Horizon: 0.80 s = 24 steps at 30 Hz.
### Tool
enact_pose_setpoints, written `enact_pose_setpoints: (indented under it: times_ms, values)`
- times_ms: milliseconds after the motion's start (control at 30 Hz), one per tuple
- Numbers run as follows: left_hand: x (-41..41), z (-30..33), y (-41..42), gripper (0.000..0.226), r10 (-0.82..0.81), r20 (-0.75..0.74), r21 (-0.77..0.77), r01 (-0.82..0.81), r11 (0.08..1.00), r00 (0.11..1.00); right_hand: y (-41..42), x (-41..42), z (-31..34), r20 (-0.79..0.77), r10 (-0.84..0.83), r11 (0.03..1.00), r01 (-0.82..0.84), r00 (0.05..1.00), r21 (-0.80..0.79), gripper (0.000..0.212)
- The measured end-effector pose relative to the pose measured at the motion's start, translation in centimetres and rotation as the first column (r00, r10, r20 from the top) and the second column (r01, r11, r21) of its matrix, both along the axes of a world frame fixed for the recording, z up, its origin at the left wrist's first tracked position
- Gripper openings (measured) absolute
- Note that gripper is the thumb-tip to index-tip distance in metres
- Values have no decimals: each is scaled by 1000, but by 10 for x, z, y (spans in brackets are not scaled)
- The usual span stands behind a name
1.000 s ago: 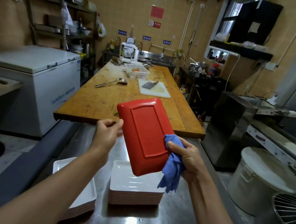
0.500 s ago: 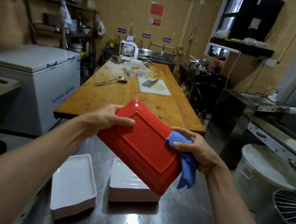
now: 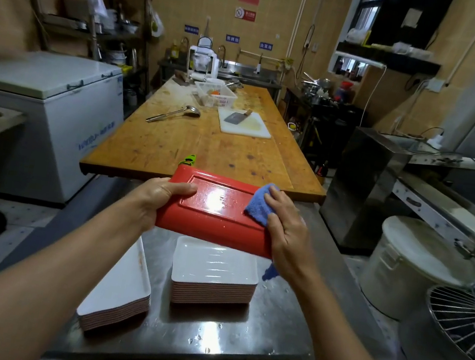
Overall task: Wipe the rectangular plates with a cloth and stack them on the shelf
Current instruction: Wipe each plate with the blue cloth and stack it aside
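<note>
Left hand clamps the red plate's left end in its grip, thumb on top; right hand presses a blue cloth onto its right end. The plate, tilted steeply a moment ago, now lies nearly flat, underside up, above two plate stacks on the steel tabletop: wiping is underway, forearms extended.

Wet steel table — two stacks of white plates directly on it.
</note>
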<state>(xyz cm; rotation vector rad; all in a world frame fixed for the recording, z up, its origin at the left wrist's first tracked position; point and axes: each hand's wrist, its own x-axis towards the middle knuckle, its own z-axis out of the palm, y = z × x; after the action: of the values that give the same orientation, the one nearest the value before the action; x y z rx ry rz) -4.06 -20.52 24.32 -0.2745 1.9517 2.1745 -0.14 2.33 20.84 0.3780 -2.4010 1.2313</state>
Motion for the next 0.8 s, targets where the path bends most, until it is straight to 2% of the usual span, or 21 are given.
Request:
enact_pose_setpoints:
  times_ms: [100,200,333,500,600,733,800]
  values:
    - [1,-3,3,3,62,59,61,-66,996,996,-4,12,-13,-56,33,999,-32,998,14,52]
    - [3,-2,6,4,100,77,111,-109,988,992,-11,18,-24,-161,-15,995,30,987,90,56]
    - [5,-2,15,9,166,5,143,-165,976,986,-31,19,-34,-308,21,970,56,951,239,51]
    - [14,-7,27,5,187,-70,192,-171,966,980,-71,18,-28,-368,42,939,89,929,332,46]
    - [18,-11,23,5,219,-135,205,-189,960,966,-76,10,-19,-341,46,920,93,939,381,46]
    - [25,-13,18,4,235,-183,186,-201,962,955,-73,-3,1,-143,28,904,36,989,426,60]
    - [28,-12,17,6,230,-204,185,-194,963,951,-77,-9,10,-95,55,884,-4,994,467,64]
